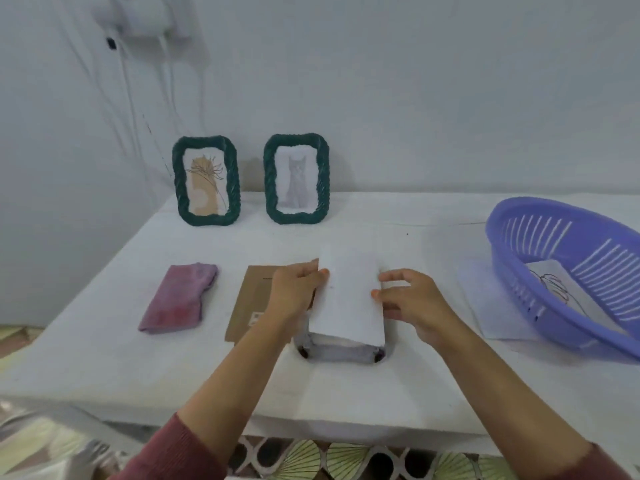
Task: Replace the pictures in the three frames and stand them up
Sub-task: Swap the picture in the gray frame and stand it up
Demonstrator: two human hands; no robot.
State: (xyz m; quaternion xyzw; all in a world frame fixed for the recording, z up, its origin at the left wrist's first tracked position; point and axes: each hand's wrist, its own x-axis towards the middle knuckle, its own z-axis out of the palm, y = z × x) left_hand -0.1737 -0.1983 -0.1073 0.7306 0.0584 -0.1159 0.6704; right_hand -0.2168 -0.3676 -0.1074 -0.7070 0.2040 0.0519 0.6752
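A: Where is the sheet in relation to the hands?

B: The white paper (348, 296) sits in the lower middle of the frame, directly between them. The left hand (294, 294) pinches its left edge, thumb on top. The right hand (407, 299) holds the right edge with curled fingers, thumb tip on the sheet's face.

A: And what is under it?

B: A frame lying flat (341, 351) on the table (346, 393). Only its near edge and two corners show below the paper. The sheet covers the rest, so I cannot tell whether the paper touches it further back.

A: Anything beside the left hand?

B: A brown backing board (251, 299) lies flat, partly hidden by the left wrist. Further left is a folded pink cloth (180, 297).

A: The other frames?

B: Two stand upright at the upper middle, by the wall. The left green frame (206, 180) shows a plant drawing, the right green frame (296, 178) a grey cat.

A: And on the right?

B: A purple basket (540, 292) at the right edge, with a sheet bearing a line drawing (554, 289) inside it.
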